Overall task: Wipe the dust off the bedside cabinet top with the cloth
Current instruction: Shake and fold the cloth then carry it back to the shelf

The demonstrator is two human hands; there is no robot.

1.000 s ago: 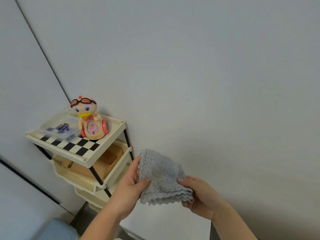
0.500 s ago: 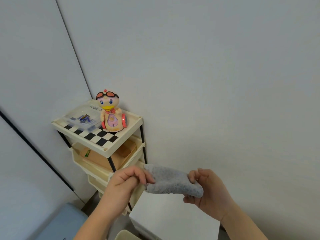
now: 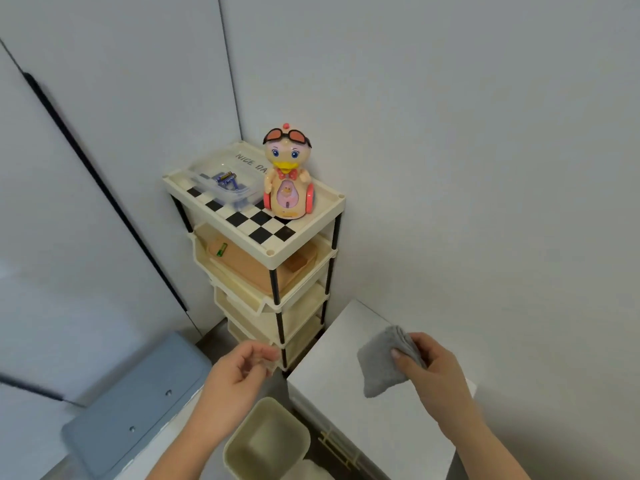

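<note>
Head view: left hand (image 3: 239, 370) has let go, fingers loosely curled; right hand (image 3: 433, 367) alone pinches the cloth (image 3: 381, 362).

left hand (image 3: 239, 374): bare, no rings | right hand (image 3: 431, 370): bare | forearms: bare, sleeveless

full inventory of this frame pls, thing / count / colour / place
cloth: 1, grey, folded, over the cabinet top
bedside cabinet: 1, white, lower right by the wall
shelf rack: 1, cream with black posts, checkered top, in the corner
duck toy: 1, peach and pink, upright on the rack top
clear box: 1, transparent, beside the duck toy
bin: 1, beige, on the floor left of the cabinet
grey lid: 1, blue-grey, lower left
left hand: 1, empty, fingers curled
right hand: 1, holding the cloth
</note>
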